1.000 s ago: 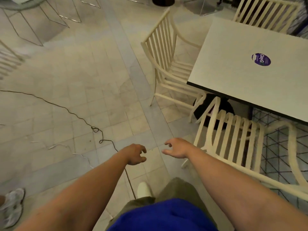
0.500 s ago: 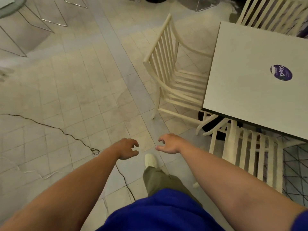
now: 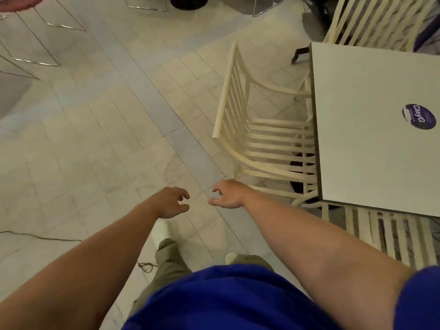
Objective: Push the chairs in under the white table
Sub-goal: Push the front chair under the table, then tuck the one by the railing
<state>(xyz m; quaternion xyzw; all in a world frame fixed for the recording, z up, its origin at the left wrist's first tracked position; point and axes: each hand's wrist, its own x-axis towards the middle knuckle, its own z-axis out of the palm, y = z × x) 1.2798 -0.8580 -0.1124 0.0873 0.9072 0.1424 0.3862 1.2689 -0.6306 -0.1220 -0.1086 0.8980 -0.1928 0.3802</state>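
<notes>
The white table (image 3: pixel 371 148) with a round purple sticker fills the right side. A cream slatted armchair (image 3: pixel 240 120) stands at its left edge, seat partly under the top, backrest sticking out toward the floor. A second cream chair (image 3: pixel 390 234) sits at the table's near edge, mostly under it. A third cream chair (image 3: pixel 376 22) stands at the far side. My left hand (image 3: pixel 172 202) and my right hand (image 3: pixel 228 194) hover over the tiles with fingers loosely curled, holding nothing. The right hand is just below the left chair's near back corner, apart from it.
Pale tiled floor (image 3: pixel 95 144) with a grey strip stretches left. A thin black cable (image 3: pixel 40 237) lies at lower left, knotted near my leg. Clear acrylic furniture legs (image 3: pixel 35 60) stand at upper left. A dark round table base (image 3: pixel 301 172) shows under the seat.
I have stepped forward and the view has swung right; the left-side chair is now close to my right hand. Both hands stay empty and held forward.
</notes>
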